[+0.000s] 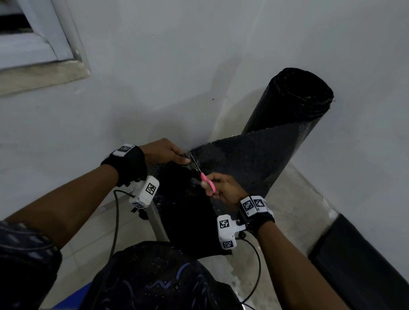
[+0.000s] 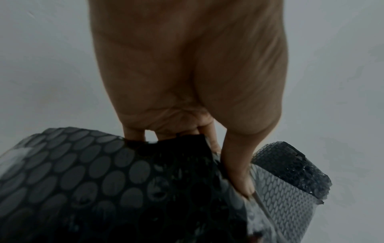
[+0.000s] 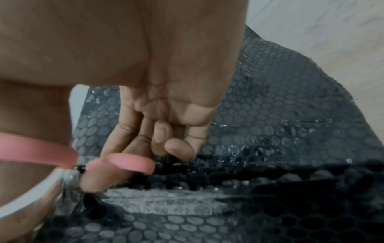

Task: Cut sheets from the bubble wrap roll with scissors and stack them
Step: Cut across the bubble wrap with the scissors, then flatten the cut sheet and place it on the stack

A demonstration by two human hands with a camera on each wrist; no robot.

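White wall point(image 1: 203, 60) behind, left hand point(image 1: 168, 150) pinching bubble wrap point(image 1: 234, 161), right hand point(image 1: 225, 186) gripping scissors point(image 1: 205, 178)

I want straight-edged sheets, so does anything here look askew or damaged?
The black bubble wrap roll leans tilted against the white wall, so its unrolled sheet runs slanted toward the pink-handled scissors. No tears show.

The scene is viewed downward from the head; the black bubble wrap point(image 1: 245, 161) is shared, seen close, by both wrist views.
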